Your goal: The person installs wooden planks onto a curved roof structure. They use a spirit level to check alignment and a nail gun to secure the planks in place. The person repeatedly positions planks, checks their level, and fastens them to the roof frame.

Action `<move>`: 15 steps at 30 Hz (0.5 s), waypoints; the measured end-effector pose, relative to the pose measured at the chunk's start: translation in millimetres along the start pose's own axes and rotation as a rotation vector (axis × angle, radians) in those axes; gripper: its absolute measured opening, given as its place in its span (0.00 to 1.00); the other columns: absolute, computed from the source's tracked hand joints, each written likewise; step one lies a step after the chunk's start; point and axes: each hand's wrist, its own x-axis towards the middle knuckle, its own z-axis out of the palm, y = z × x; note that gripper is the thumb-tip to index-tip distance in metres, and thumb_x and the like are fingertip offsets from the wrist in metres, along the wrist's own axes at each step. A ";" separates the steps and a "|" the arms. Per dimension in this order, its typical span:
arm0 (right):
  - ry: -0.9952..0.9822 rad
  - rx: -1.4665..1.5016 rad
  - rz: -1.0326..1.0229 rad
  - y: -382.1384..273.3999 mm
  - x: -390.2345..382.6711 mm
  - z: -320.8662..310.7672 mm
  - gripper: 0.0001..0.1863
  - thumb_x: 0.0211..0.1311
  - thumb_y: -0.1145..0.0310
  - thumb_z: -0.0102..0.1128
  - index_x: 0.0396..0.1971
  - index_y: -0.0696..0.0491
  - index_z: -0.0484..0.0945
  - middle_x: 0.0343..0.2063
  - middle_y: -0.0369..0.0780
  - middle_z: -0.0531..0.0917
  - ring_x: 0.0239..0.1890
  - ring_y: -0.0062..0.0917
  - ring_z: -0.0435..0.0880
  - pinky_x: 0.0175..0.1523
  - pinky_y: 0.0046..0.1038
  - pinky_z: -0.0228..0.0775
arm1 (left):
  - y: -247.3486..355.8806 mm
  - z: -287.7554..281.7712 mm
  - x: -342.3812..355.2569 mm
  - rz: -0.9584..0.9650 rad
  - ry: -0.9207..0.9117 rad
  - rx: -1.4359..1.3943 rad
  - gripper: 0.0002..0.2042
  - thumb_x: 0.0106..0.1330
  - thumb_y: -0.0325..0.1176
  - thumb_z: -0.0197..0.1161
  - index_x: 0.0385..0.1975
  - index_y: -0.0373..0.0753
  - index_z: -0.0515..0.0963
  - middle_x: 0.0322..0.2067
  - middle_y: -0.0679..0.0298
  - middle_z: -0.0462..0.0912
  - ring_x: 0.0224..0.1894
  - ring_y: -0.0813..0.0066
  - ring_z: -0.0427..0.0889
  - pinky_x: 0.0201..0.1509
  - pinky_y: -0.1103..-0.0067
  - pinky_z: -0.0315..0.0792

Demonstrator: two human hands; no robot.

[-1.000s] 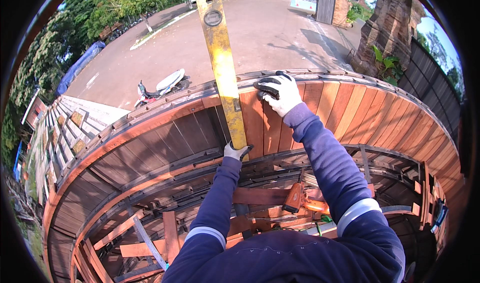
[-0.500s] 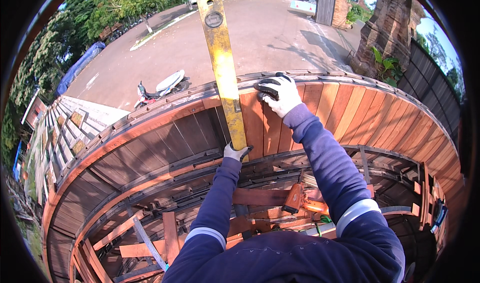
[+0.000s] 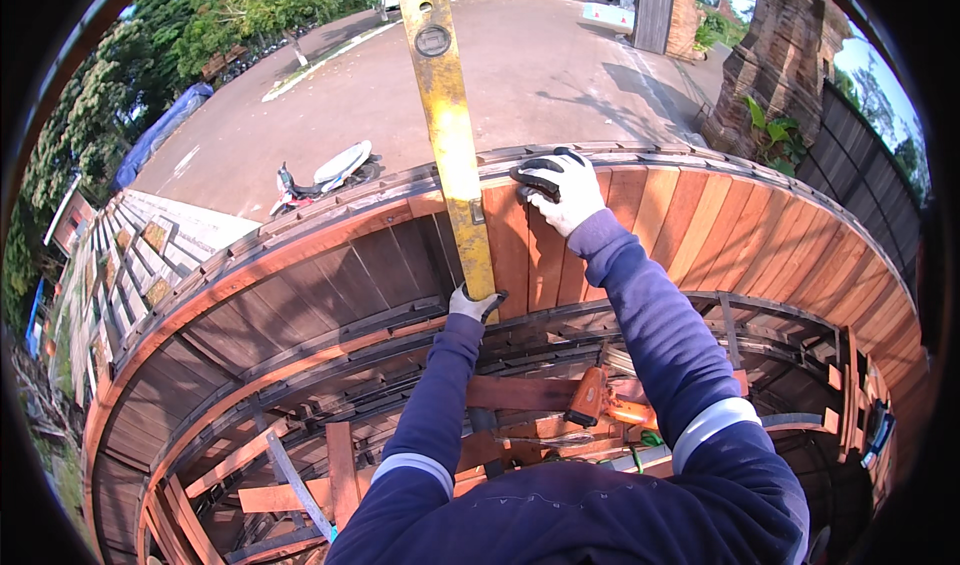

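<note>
A long yellow spirit level [image 3: 452,130], scuffed, with a round vial near its top, stands nearly upright against the curved plank wall. My gloved left hand [image 3: 473,304] is closed round its lower end. Beside its right edge runs a reddish wooden plank [image 3: 506,250], part of the row of fitted planks. My right hand [image 3: 562,190], in a white glove with black fingers, rests curled over the upper edge of the planks. Its fingertips press against the wood; their undersides are hidden.
Left of the level, the curved frame [image 3: 300,233] shows dark boards behind it. Below lie an orange cordless power tool [image 3: 590,397], loose wood offcuts [image 3: 342,465] and a handsaw [image 3: 298,485]. Beyond the wall are a parked motorbike [image 3: 325,175] and a brick pillar [image 3: 780,55].
The top of the spirit level has tipped slightly to the right. My left hand stays at its lower end, and my right hand has barely moved.
</note>
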 end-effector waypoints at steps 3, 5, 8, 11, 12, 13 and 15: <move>-0.004 -0.001 0.000 0.7 0.1 3.0 0.14 0.49 0.60 0.64 0.39 0.42 0.84 0.42 0.35 0.82 0.51 0.33 0.75 0.63 0.40 0.58 | -4.1 0.1 1.6 0.033 0.017 0.035 0.14 0.52 0.18 0.69 0.39 0.31 0.78 0.34 0.63 0.84 0.32 0.76 0.83 0.38 0.80 0.78; -0.001 -0.004 -0.001 2.4 -0.8 3.6 0.14 0.49 0.60 0.64 0.39 0.42 0.84 0.42 0.35 0.82 0.51 0.33 0.75 0.63 0.40 0.58 | -3.4 -0.4 1.4 0.036 0.018 0.084 0.14 0.52 0.18 0.69 0.39 0.31 0.78 0.34 0.63 0.84 0.32 0.76 0.83 0.38 0.79 0.78; 0.011 -0.007 -0.009 2.4 -0.6 2.8 0.14 0.48 0.61 0.65 0.38 0.43 0.84 0.42 0.35 0.82 0.50 0.33 0.76 0.61 0.40 0.60 | 2.6 1.1 -1.2 -0.063 -0.016 -0.047 0.20 0.49 0.24 0.75 0.43 0.31 0.79 0.36 0.62 0.85 0.35 0.78 0.82 0.44 0.80 0.76; 0.026 -0.009 -0.038 -2.4 2.8 2.0 0.14 0.47 0.62 0.65 0.37 0.44 0.85 0.41 0.35 0.82 0.48 0.33 0.77 0.59 0.39 0.63 | -3.7 -3.7 0.7 0.019 0.011 0.063 0.20 0.49 0.24 0.75 0.43 0.31 0.79 0.36 0.62 0.85 0.35 0.78 0.82 0.44 0.80 0.76; 0.033 -0.013 -0.048 -0.2 1.9 1.0 0.14 0.46 0.63 0.65 0.36 0.44 0.85 0.41 0.35 0.82 0.47 0.33 0.77 0.59 0.39 0.63 | 4.5 -0.6 -2.0 0.012 0.012 0.125 0.20 0.49 0.24 0.75 0.43 0.31 0.79 0.36 0.63 0.85 0.36 0.79 0.82 0.44 0.81 0.76; 0.039 -0.019 -0.059 1.4 1.0 0.3 0.14 0.46 0.63 0.65 0.36 0.44 0.85 0.41 0.35 0.83 0.47 0.33 0.77 0.58 0.39 0.64 | 3.5 1.4 -1.0 0.000 0.003 0.089 0.19 0.49 0.23 0.75 0.43 0.31 0.79 0.36 0.63 0.85 0.36 0.79 0.82 0.44 0.81 0.76; 0.040 -0.022 -0.050 0.6 1.0 0.3 0.13 0.46 0.63 0.66 0.36 0.44 0.85 0.41 0.35 0.83 0.46 0.33 0.77 0.58 0.39 0.64 | 1.6 2.6 -0.4 -0.024 -0.013 0.017 0.19 0.49 0.23 0.74 0.43 0.31 0.79 0.36 0.63 0.85 0.36 0.79 0.82 0.44 0.81 0.76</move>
